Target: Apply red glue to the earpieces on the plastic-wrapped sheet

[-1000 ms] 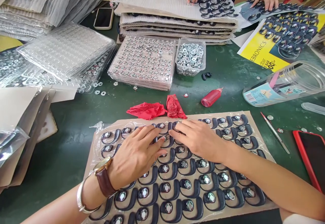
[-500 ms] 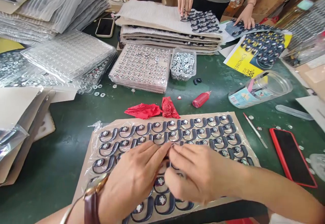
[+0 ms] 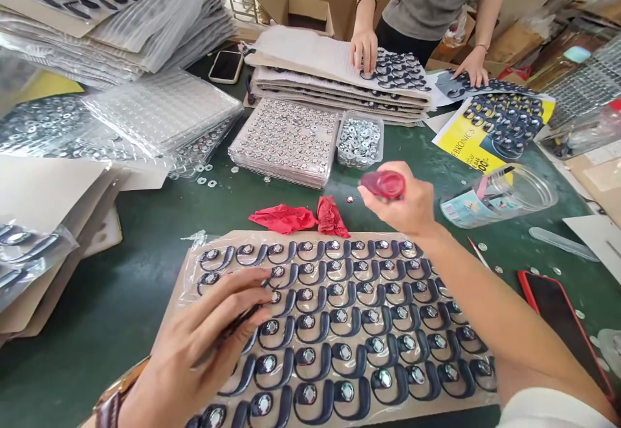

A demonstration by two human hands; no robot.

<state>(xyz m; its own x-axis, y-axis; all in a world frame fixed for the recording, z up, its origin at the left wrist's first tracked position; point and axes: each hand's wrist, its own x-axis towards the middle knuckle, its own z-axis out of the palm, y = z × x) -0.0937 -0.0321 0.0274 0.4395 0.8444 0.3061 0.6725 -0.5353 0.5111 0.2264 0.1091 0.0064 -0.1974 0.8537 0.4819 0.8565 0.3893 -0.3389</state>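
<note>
A cardboard sheet (image 3: 191, 273) under clear film lies in front of me, covered with rows of dark ear-hook parts (image 3: 339, 324), each with a shiny round disc. My left hand (image 3: 204, 344) rests on the sheet's left part, fingers curled and pinching one dark ear-hook part. My right hand (image 3: 402, 205) is raised beyond the sheet's far edge, closed round a small red squeeze bottle (image 3: 383, 183) held on its side.
Red cloth scraps (image 3: 301, 216) lie past the sheet. Trays of metal discs (image 3: 286, 140), a tub of washers (image 3: 359, 138), a clear jar (image 3: 504, 195), a red-cased phone (image 3: 557, 311) and stacked sheets surround it. Another person's hands (image 3: 363, 50) work across the green table (image 3: 136, 247).
My right hand left the sheet, reached out and picked up the red bottle from the table. My left hand slid to the left side of the sheet. The view tilted up.
</note>
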